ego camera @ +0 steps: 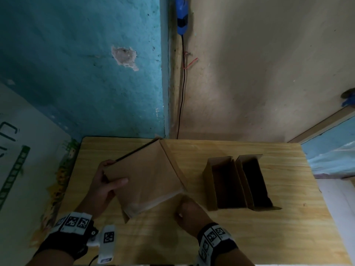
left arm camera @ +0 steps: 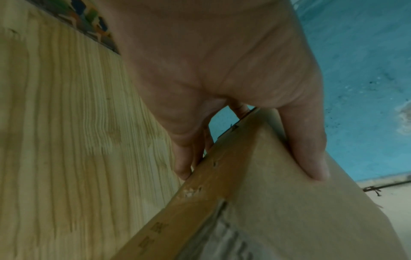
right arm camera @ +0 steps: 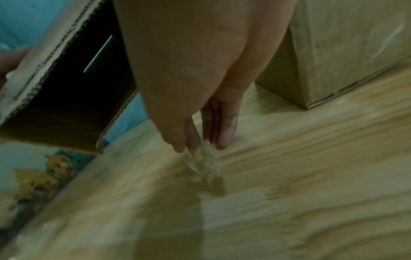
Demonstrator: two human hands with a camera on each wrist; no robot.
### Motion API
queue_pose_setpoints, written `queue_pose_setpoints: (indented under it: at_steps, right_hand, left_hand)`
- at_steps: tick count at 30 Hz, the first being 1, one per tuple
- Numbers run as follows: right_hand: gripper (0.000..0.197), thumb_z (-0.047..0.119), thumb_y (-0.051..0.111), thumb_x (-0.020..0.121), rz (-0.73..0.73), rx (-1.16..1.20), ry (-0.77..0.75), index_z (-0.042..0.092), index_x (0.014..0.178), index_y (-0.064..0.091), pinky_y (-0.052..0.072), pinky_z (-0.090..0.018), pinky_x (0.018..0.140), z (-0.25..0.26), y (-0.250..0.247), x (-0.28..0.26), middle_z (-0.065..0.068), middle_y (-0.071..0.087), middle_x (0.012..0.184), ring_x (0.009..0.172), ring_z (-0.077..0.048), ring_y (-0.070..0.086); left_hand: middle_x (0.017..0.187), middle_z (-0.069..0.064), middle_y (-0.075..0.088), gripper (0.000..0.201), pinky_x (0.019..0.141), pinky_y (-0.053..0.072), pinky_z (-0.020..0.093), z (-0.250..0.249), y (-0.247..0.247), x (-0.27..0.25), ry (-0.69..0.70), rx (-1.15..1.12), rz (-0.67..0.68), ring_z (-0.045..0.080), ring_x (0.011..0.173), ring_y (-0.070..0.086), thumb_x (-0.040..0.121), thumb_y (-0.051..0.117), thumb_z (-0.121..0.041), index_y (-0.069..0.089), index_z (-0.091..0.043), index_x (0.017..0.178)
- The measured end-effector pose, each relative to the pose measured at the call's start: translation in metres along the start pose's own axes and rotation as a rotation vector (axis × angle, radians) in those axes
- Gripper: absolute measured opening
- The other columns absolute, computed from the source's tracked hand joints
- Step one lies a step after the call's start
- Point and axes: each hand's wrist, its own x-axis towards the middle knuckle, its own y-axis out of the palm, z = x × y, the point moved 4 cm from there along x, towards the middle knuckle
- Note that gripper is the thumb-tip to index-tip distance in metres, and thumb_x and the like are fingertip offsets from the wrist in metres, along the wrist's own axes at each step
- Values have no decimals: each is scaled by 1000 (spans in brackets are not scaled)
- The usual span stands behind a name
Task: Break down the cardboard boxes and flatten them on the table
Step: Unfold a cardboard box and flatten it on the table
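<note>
A brown cardboard box (ego camera: 148,175) is held tilted above the wooden table (ego camera: 249,237), left of centre. My left hand (ego camera: 110,179) grips its near-left corner, thumb (left arm camera: 311,158) on the upper face and fingers (left arm camera: 184,163) under the edge. My right hand (ego camera: 189,210) hovers just below the box's near-right corner, and its fingertips (right arm camera: 224,137) pinch a crumpled strip of clear tape (right arm camera: 205,163). The held box's open, dark end (right arm camera: 66,88) shows in the right wrist view. Two more open boxes (ego camera: 224,185) (ego camera: 255,181) stand side by side on the right.
The table sits in a corner between a blue wall (ego camera: 76,64) and a beige wall (ego camera: 269,73), with a black cable (ego camera: 181,93) hanging there. A printed poster (ego camera: 19,150) lies beyond the left edge. Bare tabletop lies in front of my hands.
</note>
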Motion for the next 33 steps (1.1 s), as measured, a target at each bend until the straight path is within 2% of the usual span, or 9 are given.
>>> queue_pose_setpoints:
  at_steps: [6, 10, 13, 17, 20, 22, 25, 30, 33]
  right_hand:
    - [47, 24, 77, 89, -195, 717, 61, 26, 131, 57, 50, -9, 87, 8, -42, 0, 18, 63, 120, 109, 3, 64]
    - [64, 0, 71, 89, -186, 990, 13, 24, 145, 50, 55, -34, 103, 15, -67, -11, 5, 68, 131, 119, -8, 65]
    - [83, -8, 67, 91, -151, 1207, 60, 37, 151, 31, 54, -39, 104, 11, -77, -20, 1, 58, 138, 121, -13, 59]
    - [68, -16, 47, 95, -219, 1470, 25, 33, 141, 58, 58, -46, 99, 5, -86, -27, -12, 65, 139, 123, -28, 66]
    - [45, 28, 68, 93, -148, 1459, 28, 43, 135, 65, 52, -47, 100, 14, -91, -31, -9, 59, 145, 129, -32, 59]
    - [64, 54, 78, 82, -91, 1375, 1, 48, 142, 56, 52, -39, 99, 24, -95, -37, -3, 56, 147, 129, -26, 58]
    - [77, 50, 72, 84, -108, 1296, -82, 47, 154, 38, 54, -24, 89, 37, -104, -42, 7, 51, 146, 125, -13, 58]
    - [49, 21, 59, 104, -218, 1158, -168, 37, 148, 45, 53, -6, 71, 43, -123, -53, 23, 47, 131, 103, 9, 55]
    - [31, 24, 54, 107, -222, 1026, -218, 33, 135, 62, 57, -19, 88, 51, -132, -57, 13, 59, 136, 115, 2, 62]
  left_hand:
    - [126, 7, 66, 103, 82, 57, 46, -2, 7, -10, -16, -35, 14, 29, 114, 63, 31, 104, -32, 58, -22, 123]
    - [131, -3, 64, 96, 89, 54, 47, -3, 5, -17, 10, -31, -7, 23, 120, 61, 59, 93, -14, 48, -36, 141]
    - [132, 0, 66, 119, 82, 60, 40, -4, 2, -20, -7, -48, 4, 27, 122, 62, 45, 101, -21, 42, -29, 148]
    - [132, 8, 63, 95, 74, 63, 31, -11, -2, -25, 34, -11, 4, 31, 126, 58, 65, 80, 9, 41, -20, 147]
    - [134, 3, 61, 111, 82, 60, 37, -14, -5, -29, 55, 112, 22, 22, 121, 61, 48, 99, -8, 41, -32, 141]
    - [126, 0, 65, 118, 79, 60, 35, -16, -1, -32, 60, 248, 40, 14, 113, 65, 27, 104, -29, 49, -32, 131]
    - [118, -1, 69, 101, 77, 58, 29, -21, 10, -37, 110, 371, 34, 11, 108, 67, 32, 105, -18, 58, -35, 119]
    - [114, -2, 71, 90, 68, 59, 21, -25, 12, -42, 203, 480, 26, 6, 106, 67, 30, 105, -21, 67, -39, 109]
    - [131, -13, 54, 81, 78, 52, 6, -29, 18, -44, 305, 707, 114, -13, 114, 55, 30, 101, -48, 68, -57, 104]
